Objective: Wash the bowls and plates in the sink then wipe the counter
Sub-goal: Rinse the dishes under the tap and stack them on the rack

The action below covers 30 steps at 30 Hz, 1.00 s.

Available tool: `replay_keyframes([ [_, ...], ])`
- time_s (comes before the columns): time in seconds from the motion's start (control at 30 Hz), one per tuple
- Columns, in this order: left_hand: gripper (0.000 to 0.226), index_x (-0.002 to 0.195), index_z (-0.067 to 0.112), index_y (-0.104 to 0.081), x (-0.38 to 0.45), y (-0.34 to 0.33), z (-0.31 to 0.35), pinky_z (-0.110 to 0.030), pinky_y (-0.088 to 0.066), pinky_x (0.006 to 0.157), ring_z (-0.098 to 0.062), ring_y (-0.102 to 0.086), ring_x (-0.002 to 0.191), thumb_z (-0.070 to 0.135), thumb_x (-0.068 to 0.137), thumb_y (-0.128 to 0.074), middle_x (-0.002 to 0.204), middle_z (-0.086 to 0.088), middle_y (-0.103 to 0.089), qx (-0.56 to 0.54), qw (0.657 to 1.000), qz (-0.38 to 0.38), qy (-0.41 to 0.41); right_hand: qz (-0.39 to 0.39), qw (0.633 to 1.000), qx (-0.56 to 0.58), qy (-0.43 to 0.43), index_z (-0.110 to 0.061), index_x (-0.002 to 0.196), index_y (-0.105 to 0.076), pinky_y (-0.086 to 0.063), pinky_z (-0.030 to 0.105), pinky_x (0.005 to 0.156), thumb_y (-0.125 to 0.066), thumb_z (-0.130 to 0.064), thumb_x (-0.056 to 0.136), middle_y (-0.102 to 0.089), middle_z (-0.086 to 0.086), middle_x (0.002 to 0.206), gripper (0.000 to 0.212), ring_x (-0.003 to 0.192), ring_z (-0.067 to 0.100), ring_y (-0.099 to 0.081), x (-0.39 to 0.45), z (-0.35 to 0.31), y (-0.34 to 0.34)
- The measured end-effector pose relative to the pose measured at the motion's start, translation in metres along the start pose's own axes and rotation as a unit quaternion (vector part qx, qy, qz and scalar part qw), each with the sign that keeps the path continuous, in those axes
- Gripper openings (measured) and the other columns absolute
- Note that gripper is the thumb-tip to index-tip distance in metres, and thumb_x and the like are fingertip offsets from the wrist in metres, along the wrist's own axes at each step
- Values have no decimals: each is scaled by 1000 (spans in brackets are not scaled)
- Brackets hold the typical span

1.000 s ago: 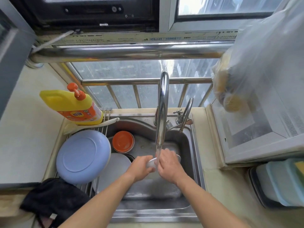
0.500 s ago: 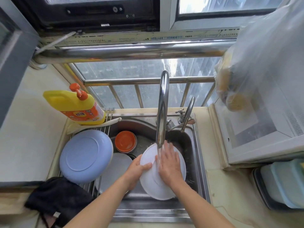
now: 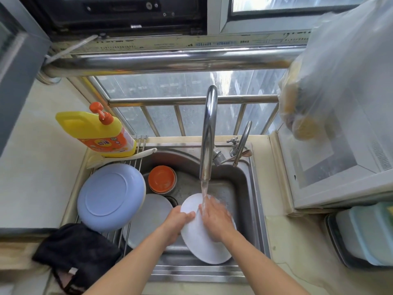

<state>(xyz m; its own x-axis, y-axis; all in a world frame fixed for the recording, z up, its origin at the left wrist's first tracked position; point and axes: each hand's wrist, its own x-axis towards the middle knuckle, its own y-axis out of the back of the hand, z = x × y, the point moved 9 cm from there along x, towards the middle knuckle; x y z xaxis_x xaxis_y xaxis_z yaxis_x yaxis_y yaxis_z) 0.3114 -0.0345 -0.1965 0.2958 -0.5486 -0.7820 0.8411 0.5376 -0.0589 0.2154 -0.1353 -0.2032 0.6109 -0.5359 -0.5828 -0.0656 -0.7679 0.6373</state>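
Observation:
A white plate (image 3: 203, 246) is tilted over the steel sink (image 3: 258, 220) under running water from the tall tap (image 3: 209, 133). My left hand (image 3: 177, 223) grips the plate's left rim, thumb on its face. My right hand (image 3: 215, 220) lies flat on the plate's face in the stream, blurred by motion. Stacked orange bowls (image 3: 162, 181) sit at the sink's back left. A second white plate (image 3: 148, 218) lies at the left of the basin. A blue plate (image 3: 110, 196) rests upside down on the wire rack (image 3: 139, 150).
A yellow detergent bottle (image 3: 95, 133) stands behind the rack, with a white utensil (image 3: 127, 157) in front of it. A black cloth (image 3: 78, 255) lies on the counter front left. A plastic bag (image 3: 331, 81) hangs over the white appliance (image 3: 331, 167) at right. Teal containers (image 3: 365, 233) sit front right.
The plate went from edge-on under the tap to face-up. My right hand has slid across its face, and the plate has tilted a little further toward me.

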Motion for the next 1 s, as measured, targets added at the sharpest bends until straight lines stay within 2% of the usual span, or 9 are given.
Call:
replay_keyframes([
  [0.13, 38, 116, 6, -71, 0, -3, 2, -50, -53, 98, -34, -72, 104, 21, 81, -77, 108, -16, -76, 1, 1000, -9, 13, -49, 992, -8, 118, -46, 157, -20, -5, 50, 125, -12, -49, 108, -12, -6, 170, 50, 157, 21, -2, -4, -23, -12],
  [0.33, 32, 123, -4, -60, 8, 20, -15, -45, -60, 85, -35, -71, 103, 14, 96, -64, 108, -18, -74, -53, 990, 111, 73, 35, 999, 16, -20, -27, 137, -56, -40, 42, 106, -13, -47, 105, -58, 4, 141, 58, 129, 25, -51, 3, 14, 12],
  [0.4, 33, 123, -5, -55, 6, 25, -17, -41, -60, 71, -34, -70, 98, 14, 98, -63, 108, -20, -72, -96, 981, 147, 80, 19, 997, 18, -73, -17, 124, -63, -43, 40, 97, -18, -41, 107, -63, 9, 130, 53, 116, 28, -56, 1, 29, 15],
  [0.5, 16, 113, -4, -51, -2, 31, -11, -38, -57, 52, -29, -65, 82, 6, 101, -56, 100, -18, -66, -157, 965, 194, 80, 28, 993, 74, -84, -18, 123, -65, -42, 46, 107, -21, -47, 106, -62, 9, 134, 55, 119, 27, -56, -5, 39, 23],
  [0.6, 16, 112, -7, -49, -3, 34, -3, -29, -53, 37, -28, -62, 74, 4, 102, -54, 97, -21, -62, -162, 958, 220, 83, 68, 995, 8, 79, -24, 134, -64, -32, 44, 117, -22, -60, 100, -56, 1, 145, 65, 135, 21, -47, -18, 8, 36],
  [0.7, 21, 118, -10, -48, 0, 27, 3, -28, -51, 34, -29, -62, 70, 5, 103, -52, 88, -20, -61, -153, 961, 211, 94, 26, 974, -37, 221, -28, 147, -48, -41, 38, 111, -43, -59, 97, -56, -5, 141, 59, 130, 14, -49, -33, -24, 22],
  [0.83, 40, 130, -14, -42, 1, 8, 16, -36, -58, 46, -37, -66, 83, 21, 109, -40, 120, -33, -61, -192, 964, 164, 81, 96, 977, -73, 177, -32, 140, -49, -53, 43, 88, -53, -16, 91, -66, 3, 125, 52, 111, 31, -63, -18, -18, 24],
  [0.93, 54, 128, 2, -49, -1, -8, 26, -48, -58, 83, -39, -65, 96, 48, 109, -28, 118, -26, -62, -179, 975, 118, 57, 120, 988, 28, 88, -30, 122, -61, -53, 42, 77, -45, -23, 94, -73, 7, 106, 33, 97, 35, -66, -8, 4, 25],
  [1.0, 40, 129, 22, -53, -6, -19, 32, -37, -52, 96, -26, -63, 106, 48, 108, -30, 122, -9, -61, -51, 995, 79, 20, 121, 987, 103, 24, -24, 113, -64, -51, 41, 74, -43, -23, 100, -73, 10, 100, 25, 94, 34, -66, -3, 22, 21],
])
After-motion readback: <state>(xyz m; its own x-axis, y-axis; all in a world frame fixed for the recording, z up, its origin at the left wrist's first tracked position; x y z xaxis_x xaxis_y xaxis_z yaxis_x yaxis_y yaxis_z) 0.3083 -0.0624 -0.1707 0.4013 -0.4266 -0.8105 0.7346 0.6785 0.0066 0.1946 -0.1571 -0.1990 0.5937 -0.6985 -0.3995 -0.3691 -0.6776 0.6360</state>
